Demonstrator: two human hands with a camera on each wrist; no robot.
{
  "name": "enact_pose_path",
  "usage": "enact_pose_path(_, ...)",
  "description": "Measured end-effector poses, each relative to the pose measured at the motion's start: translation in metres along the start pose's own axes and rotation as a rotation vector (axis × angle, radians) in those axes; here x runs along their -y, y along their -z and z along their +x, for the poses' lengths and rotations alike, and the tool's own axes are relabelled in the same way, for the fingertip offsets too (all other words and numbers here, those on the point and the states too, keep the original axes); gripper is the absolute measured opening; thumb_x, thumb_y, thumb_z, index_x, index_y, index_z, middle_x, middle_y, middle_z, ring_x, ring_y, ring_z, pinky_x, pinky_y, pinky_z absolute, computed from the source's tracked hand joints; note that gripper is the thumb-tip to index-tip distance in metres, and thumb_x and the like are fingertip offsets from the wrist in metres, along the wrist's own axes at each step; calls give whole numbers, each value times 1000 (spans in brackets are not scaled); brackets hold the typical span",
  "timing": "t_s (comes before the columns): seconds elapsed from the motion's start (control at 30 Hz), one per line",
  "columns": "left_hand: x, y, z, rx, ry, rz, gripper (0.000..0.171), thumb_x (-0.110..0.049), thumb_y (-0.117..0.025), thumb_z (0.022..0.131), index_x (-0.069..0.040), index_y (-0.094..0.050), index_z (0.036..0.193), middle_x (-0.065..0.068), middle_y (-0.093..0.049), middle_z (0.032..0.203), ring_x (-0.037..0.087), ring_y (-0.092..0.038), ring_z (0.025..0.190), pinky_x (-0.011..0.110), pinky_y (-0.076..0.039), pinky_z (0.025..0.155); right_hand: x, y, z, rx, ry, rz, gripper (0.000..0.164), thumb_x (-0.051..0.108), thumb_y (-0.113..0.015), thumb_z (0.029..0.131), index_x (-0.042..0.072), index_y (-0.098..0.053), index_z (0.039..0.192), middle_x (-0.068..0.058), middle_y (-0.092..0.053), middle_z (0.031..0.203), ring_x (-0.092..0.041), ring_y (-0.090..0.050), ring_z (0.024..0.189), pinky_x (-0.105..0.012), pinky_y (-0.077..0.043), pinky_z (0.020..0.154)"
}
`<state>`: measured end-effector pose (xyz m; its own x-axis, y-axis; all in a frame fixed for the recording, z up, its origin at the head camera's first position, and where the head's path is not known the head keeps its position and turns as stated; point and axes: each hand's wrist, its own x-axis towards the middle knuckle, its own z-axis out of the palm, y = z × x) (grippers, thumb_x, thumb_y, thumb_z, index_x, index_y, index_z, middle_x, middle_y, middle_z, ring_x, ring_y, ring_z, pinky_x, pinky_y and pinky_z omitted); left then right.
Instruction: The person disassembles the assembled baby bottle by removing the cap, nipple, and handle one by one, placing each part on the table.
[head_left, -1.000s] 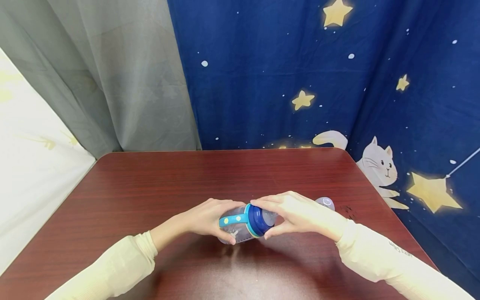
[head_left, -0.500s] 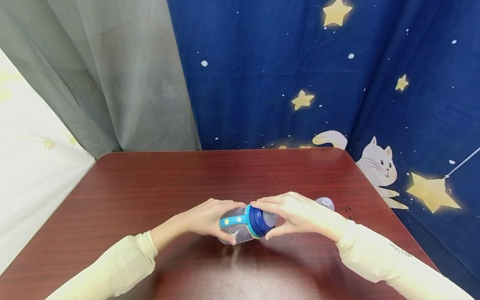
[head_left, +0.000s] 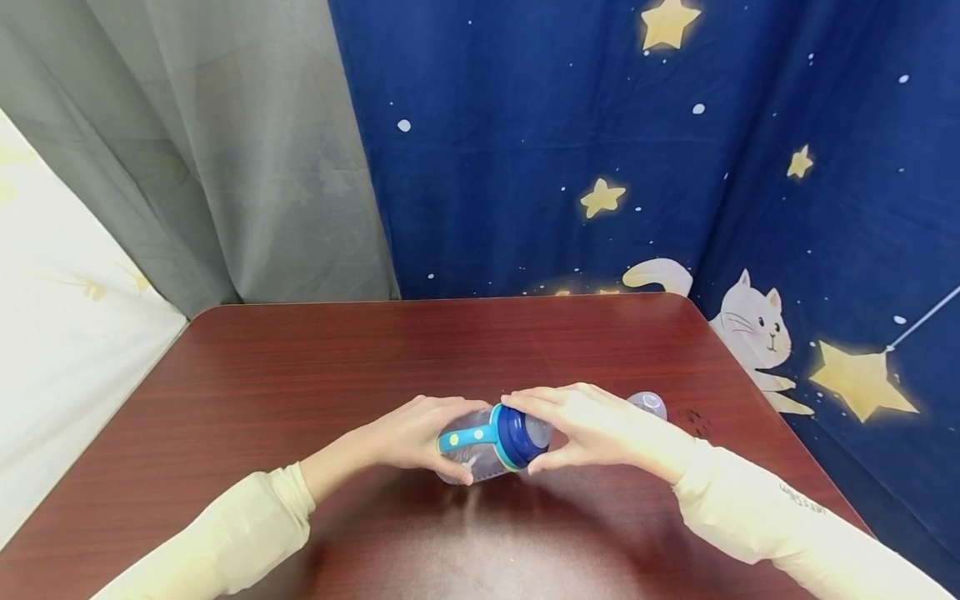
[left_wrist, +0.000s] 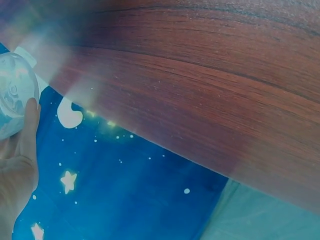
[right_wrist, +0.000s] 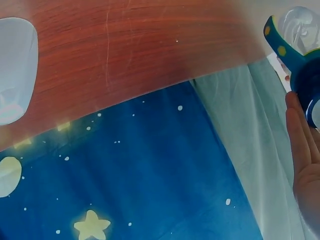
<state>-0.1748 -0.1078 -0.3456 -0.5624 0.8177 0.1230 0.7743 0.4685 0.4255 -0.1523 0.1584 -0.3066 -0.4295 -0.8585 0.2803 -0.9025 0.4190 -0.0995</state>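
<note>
A clear baby bottle (head_left: 483, 464) with a turquoise handle (head_left: 467, 438) and a dark blue collar (head_left: 517, 439) lies on its side between my hands. My left hand (head_left: 416, 433) grips the bottle's body near its base, thumb at the front. My right hand (head_left: 585, 427) holds the collar end between thumb and fingers. The left wrist view catches the bottle's transparent base (left_wrist: 15, 90) beside the left fingers. In the right wrist view, the right fingers (right_wrist: 300, 132) lie along the blue collar. Some of the right fingers are hidden in the head view.
Behind my right wrist, a clear cap (head_left: 648, 405) rests on the reddish-brown table (head_left: 360, 358); the right wrist view shows it larger. Dark marks (head_left: 696, 422) lie to its right. Grey and star-printed blue curtains (head_left: 510, 150) hang beyond the table's far edge.
Both hands keep their hold on the bottle. The collar end and right fingers have shifted very slightly; the head view has also moved a little.
</note>
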Motion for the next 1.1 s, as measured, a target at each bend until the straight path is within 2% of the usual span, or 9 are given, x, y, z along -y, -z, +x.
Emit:
enact_pose_path(0.2, 0, 0, 0, 30, -14, -5, 78, -58, -69, 69, -13, -47, 129, -6, -59, 103, 4, -53, 83, 20, -45, 66, -2, -3, -3, -30, 69, 22, 69, 44, -71, 75, 6, -50, 129, -8, -57, 120, -17, -60, 97, -27, -49, 76)
enact_pose_path(0.33, 2, -1, -1, 47, -18, -40, 77, -57, -70, 69, -14, -48, 129, -9, -59, 103, 3, -53, 85, 20, -46, 69, -4, -5, -5, -46, 145, -42, 67, 39, -73, 75, 8, -49, 130, -8, -56, 122, -18, -59, 100, -29, -49, 77)
enact_pose_path(0.43, 4, -2, -1, 55, -18, -78, 75, -54, -71, 70, -15, -48, 129, -10, -58, 104, 3, -54, 87, 20, -46, 72, -4, -4, -4, -45, 171, -77, 68, 39, -73, 75, 11, -48, 131, -7, -55, 124, -18, -58, 101, -30, -49, 77)
enact_pose_path(0.67, 4, -2, -1, 46, 4, -79, 74, -52, -72, 70, -16, -46, 130, -10, -58, 105, 3, -53, 88, 21, -46, 71, -5, -2, -4, -28, 130, -38, 68, 41, -72, 76, 13, -46, 133, -7, -51, 128, -19, -55, 108, -33, -48, 79)
enact_pose_path(0.83, 2, -1, 1, 18, 4, -81, 75, -51, -73, 69, -17, -46, 130, -10, -57, 105, 3, -53, 87, 21, -46, 71, -5, 0, -6, -21, 69, 33, 70, 50, -64, 79, 14, -43, 135, -5, -46, 134, -17, -51, 113, -33, -47, 82)
enact_pose_path(1.1, 1, 1, 3, -30, -12, -48, 77, -56, -71, 69, -16, -47, 129, -11, -58, 104, 2, -53, 86, 21, -46, 71, -3, 4, -5, -103, 41, 41, 64, 51, -60, 82, 12, -49, 131, -4, -51, 129, -15, -56, 106, -29, -49, 77)
